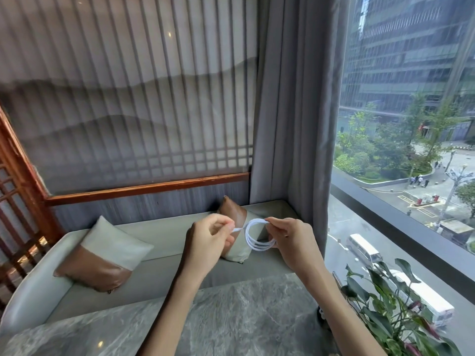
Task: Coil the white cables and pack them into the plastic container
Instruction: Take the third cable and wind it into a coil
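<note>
Fingers (280, 222) of my right hand (291, 240) pinch the top of the white cable (257, 246), wound into a small round coil of several smooth loops. My left hand (210, 240) is curled, thumb and forefinger nipping the loose cable end just left of the coil. I hold both above the far edge of the grey veined stone table (244, 317), in front of a leather-and-fabric cushion (232, 213).

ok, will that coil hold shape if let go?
Likely floppy: the coil hangs in loose, untied loops pinched by the right hand, so it probably springs open. Seems light: the left hand holds its end by fingertips.
</note>
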